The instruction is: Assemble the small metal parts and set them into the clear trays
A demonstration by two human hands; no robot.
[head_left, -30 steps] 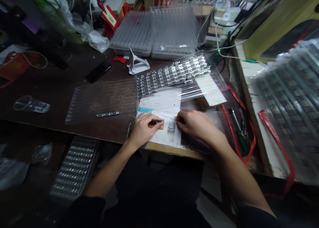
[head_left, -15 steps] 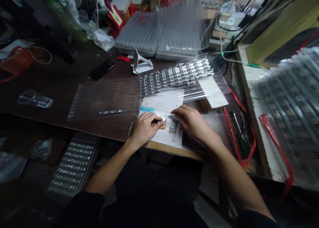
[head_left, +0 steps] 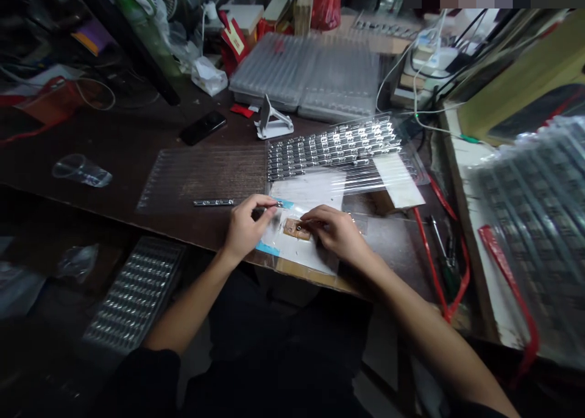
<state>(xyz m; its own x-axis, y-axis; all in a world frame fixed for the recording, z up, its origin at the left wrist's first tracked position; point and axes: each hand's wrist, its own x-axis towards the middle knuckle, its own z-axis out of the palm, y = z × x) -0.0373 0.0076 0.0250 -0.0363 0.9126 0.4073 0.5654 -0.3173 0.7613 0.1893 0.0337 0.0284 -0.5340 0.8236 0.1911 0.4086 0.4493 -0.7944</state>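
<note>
A small tan pad (head_left: 296, 229) lies on a paper sheet (head_left: 301, 253) at the bench's near edge, with the right hand's (head_left: 338, 235) fingertips (head_left: 311, 218) together on it, though whether they clamp it cannot be told. Just beside it, the left hand's (head_left: 249, 228) thumb and forefinger pinch a slim metal strip (head_left: 274, 205). Clear plastic trays (head_left: 333, 150) of strips sit at 12 o'clock on the dark wooden bench (head_left: 105, 144), a phone (head_left: 203, 128) lies at 11 o'clock, and a tall tray stack (head_left: 530, 241) stands at 3 o'clock.
</note>
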